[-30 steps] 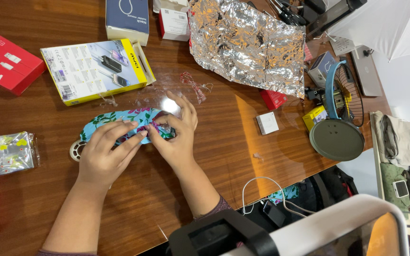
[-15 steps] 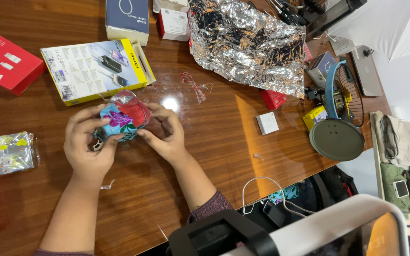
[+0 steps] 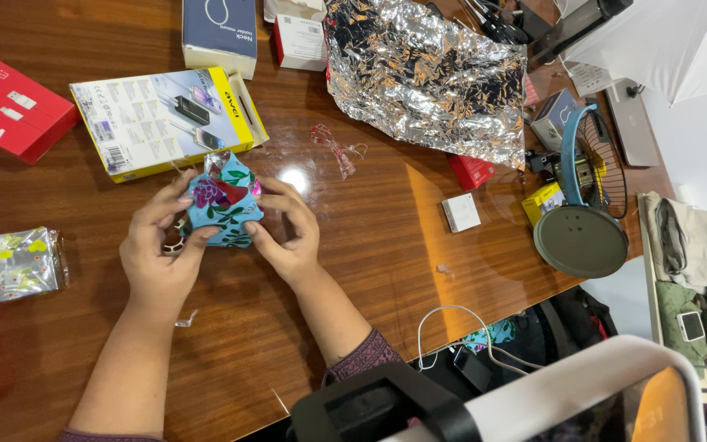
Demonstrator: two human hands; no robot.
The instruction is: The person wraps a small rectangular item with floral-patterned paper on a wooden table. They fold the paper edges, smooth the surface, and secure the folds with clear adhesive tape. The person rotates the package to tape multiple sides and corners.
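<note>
Both the left hand (image 3: 159, 260) and right hand (image 3: 288, 237) clasp the mostly wrapped floral parcel (image 3: 222, 202), its foil-tipped top at twelve o'clock unsealed.

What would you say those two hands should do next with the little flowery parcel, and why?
Probably press the loose top flap flat. Both hands, left hand and right hand, cup the blue floral-wrapped parcel just above the wooden table, and the paper at its upper end stands up, crinkled and unfolded. A roll of tape seems to sit under the left fingers.

Glossy floral wrapping paper (image 3: 224, 203); polished wood table (image 3: 370, 270); crinkled shiny foil sheet (image 3: 427, 78).
</note>
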